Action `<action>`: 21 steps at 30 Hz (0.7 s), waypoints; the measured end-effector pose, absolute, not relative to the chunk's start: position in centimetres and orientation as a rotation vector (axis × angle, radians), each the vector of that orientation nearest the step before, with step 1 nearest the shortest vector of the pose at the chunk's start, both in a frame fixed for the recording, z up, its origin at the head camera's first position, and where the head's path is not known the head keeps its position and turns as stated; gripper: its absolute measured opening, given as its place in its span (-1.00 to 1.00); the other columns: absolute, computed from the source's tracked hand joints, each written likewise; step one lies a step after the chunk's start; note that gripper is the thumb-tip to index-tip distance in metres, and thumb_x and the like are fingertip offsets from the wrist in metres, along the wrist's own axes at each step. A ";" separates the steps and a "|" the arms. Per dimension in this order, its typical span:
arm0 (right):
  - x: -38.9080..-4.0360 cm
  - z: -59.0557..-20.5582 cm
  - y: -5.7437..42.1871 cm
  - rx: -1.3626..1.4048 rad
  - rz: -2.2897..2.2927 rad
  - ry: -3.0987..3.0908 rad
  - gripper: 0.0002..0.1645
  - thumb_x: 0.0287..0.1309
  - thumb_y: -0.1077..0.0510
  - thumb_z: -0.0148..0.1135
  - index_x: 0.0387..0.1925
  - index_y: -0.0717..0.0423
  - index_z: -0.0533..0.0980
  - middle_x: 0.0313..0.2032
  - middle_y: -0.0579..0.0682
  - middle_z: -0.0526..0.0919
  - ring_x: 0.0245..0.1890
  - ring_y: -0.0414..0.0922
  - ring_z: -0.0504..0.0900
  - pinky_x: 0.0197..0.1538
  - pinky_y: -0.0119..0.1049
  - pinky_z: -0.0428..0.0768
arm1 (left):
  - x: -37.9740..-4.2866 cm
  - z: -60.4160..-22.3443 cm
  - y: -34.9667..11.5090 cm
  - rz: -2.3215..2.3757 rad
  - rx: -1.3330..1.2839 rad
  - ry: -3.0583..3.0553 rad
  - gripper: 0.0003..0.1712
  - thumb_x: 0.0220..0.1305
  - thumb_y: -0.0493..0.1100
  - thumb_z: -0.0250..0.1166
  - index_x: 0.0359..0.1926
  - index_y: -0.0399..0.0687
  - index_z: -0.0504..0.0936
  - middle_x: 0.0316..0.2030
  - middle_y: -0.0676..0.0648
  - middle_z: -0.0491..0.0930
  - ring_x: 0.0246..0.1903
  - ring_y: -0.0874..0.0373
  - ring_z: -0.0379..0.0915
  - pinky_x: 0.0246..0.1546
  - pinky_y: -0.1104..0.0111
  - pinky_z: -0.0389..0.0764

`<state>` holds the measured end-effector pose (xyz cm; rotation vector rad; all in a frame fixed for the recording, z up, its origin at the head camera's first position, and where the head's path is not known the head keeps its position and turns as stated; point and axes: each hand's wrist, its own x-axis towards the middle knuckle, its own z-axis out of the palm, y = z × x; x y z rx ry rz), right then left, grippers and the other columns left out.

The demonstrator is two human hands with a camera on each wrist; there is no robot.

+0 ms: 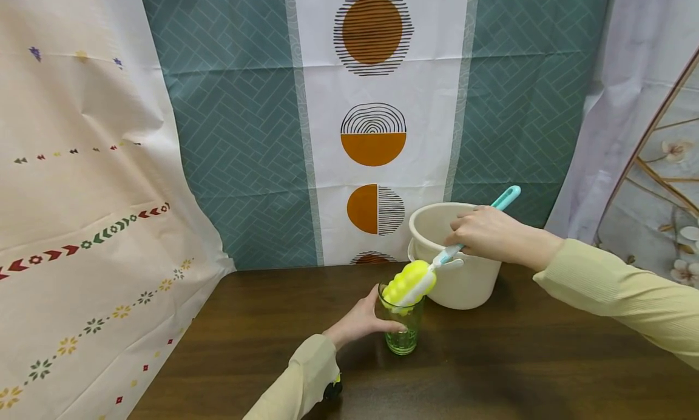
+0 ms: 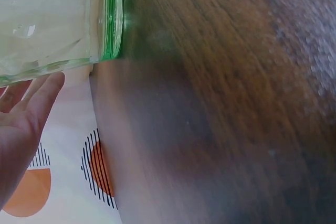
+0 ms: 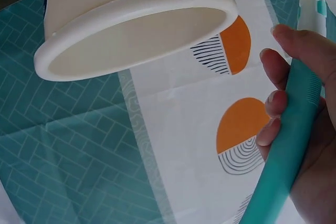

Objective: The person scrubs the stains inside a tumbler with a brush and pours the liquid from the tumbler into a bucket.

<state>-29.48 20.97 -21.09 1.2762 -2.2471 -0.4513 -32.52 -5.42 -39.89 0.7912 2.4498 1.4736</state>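
Observation:
A green-tinted drinking glass (image 1: 403, 335) stands on the dark wooden table, and my left hand (image 1: 367, 318) grips it around its left side. In the left wrist view the base of the glass (image 2: 111, 19) shows with fingers against its wall. My right hand (image 1: 483, 230) holds a bottle brush by its turquoise handle (image 1: 506, 197). Curled fingers wrap that handle (image 3: 286, 145) in the right wrist view. The brush's yellow and white sponge head (image 1: 409, 283) is tilted, its lower end inside the mouth of the glass and its upper part above the rim.
A cream bucket (image 1: 461, 286) stands just behind and right of the glass, below my right hand. A patterned teal and white cloth (image 1: 240, 135) hangs at the table's back edge. Cream cloth (image 1: 98, 226) hangs at the left, and another floral cloth (image 1: 650, 183) at the right.

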 end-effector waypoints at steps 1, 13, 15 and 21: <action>-29.5 -21.1 20.9 1.285 -0.458 -2.246 -0.69 -0.33 0.33 0.39 -0.66 -0.12 0.47 -0.71 -0.24 0.18 -0.64 -0.21 0.23 -0.58 -0.35 0.25 | -32.5 -39.9 -5.4 1.473 0.793 2.452 -0.05 -0.15 0.09 0.46 0.21 -0.02 0.15 0.05 0.09 0.33 0.07 0.16 0.21 0.04 0.10 0.21; -29.4 -20.5 20.0 1.392 -0.453 -2.264 -0.69 -0.23 0.36 0.31 -0.67 -0.06 0.38 -0.71 -0.23 0.20 -0.66 -0.20 0.23 -0.56 -0.34 0.26 | -32.6 -39.9 -5.4 1.486 0.813 2.435 -0.09 -0.17 0.10 0.46 0.17 0.07 0.17 -0.02 0.14 0.37 0.01 0.21 0.25 0.04 0.13 0.21; -29.5 -20.5 19.8 1.403 -0.456 -2.242 -0.67 -0.22 0.36 0.29 -0.70 -0.06 0.35 -0.72 -0.24 0.20 -0.68 -0.22 0.21 -0.58 -0.35 0.24 | -32.6 -39.9 -5.4 1.483 0.804 2.438 -0.08 -0.18 0.12 0.46 0.17 0.08 0.16 -0.03 0.15 0.36 0.01 0.21 0.25 0.04 0.13 0.21; -29.5 -20.2 19.2 1.405 -0.621 -2.092 -0.73 -0.28 0.23 0.41 -0.70 -0.08 0.43 -0.75 -0.22 0.21 -0.76 -0.26 0.18 -0.64 -0.37 0.23 | -32.6 -40.0 -5.4 1.479 0.810 2.433 -0.07 -0.18 0.13 0.46 0.18 0.07 0.15 -0.06 0.14 0.38 -0.02 0.21 0.27 0.02 0.13 0.24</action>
